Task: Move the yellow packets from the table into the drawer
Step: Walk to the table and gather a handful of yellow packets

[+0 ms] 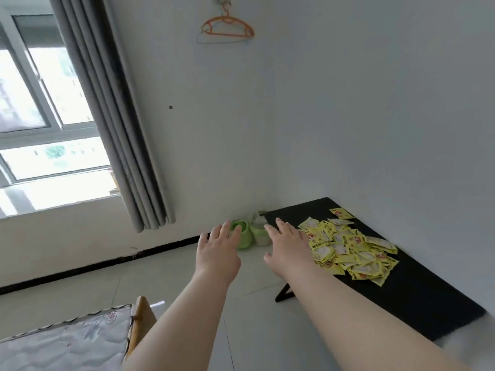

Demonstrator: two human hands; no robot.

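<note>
A heap of several yellow packets (pixel 351 250) lies on a low black table (pixel 417 295) against the right wall. One packet (pixel 341 213) sits apart at the table's far end. My right hand (pixel 288 246) is stretched out with straight fingers just left of the heap, near the table's left edge, holding nothing. My left hand (pixel 218 249) is held out flat over the floor, further left, also with nothing in it. No drawer is in view.
Two green and white containers (pixel 251 234) stand on the floor in the corner beyond my hands. A mattress on a wooden frame (pixel 69 341) fills the lower left. Grey curtain (pixel 112 111) and window at left; hangers (pixel 227 28) on the wall.
</note>
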